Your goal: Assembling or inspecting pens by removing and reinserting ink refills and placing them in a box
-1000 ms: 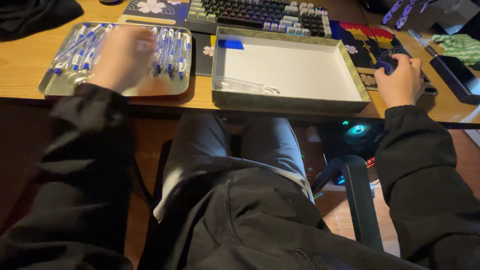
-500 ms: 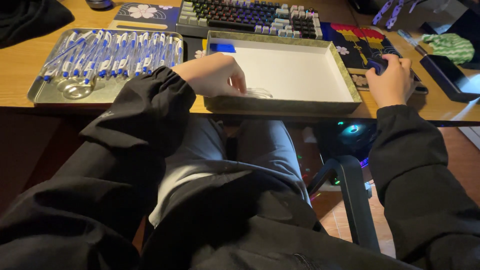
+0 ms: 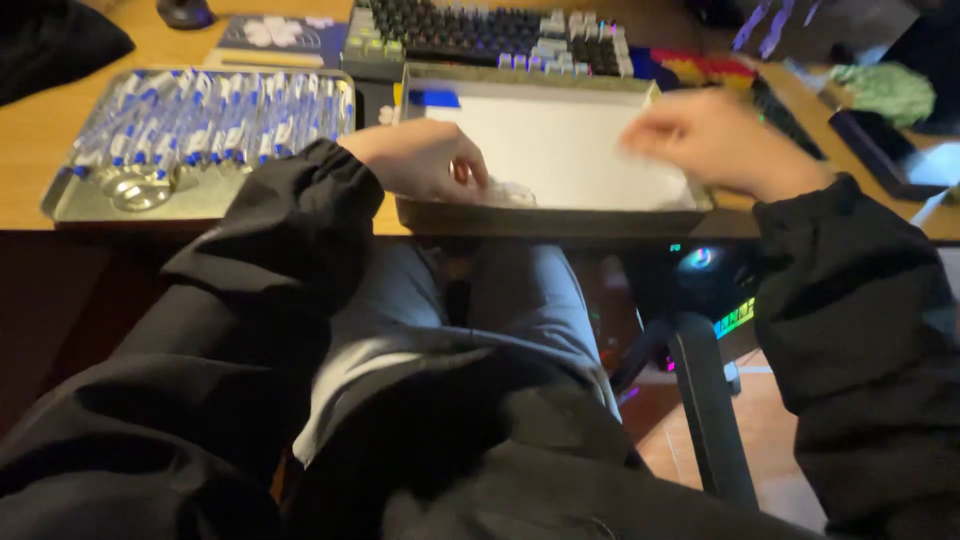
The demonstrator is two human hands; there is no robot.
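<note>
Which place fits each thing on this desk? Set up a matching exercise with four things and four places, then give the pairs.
Things:
1. left hand
2. metal tray
3. keyboard
4. green cloth

Places:
A. far right of the desk
B. behind the shallow box
C. near left corner of the box
D. left of the box, holding blue-capped tubes

Pairs: 1-C, 2-D, 3-B, 4-A

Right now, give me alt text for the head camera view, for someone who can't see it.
A seated person's left hand rests at the near edge of a shallow white-lined box on a wooden desk, while the blurred right hand hovers over its right side. A metal tray of blue-and-white pens lies left; a keyboard sits behind.
</note>
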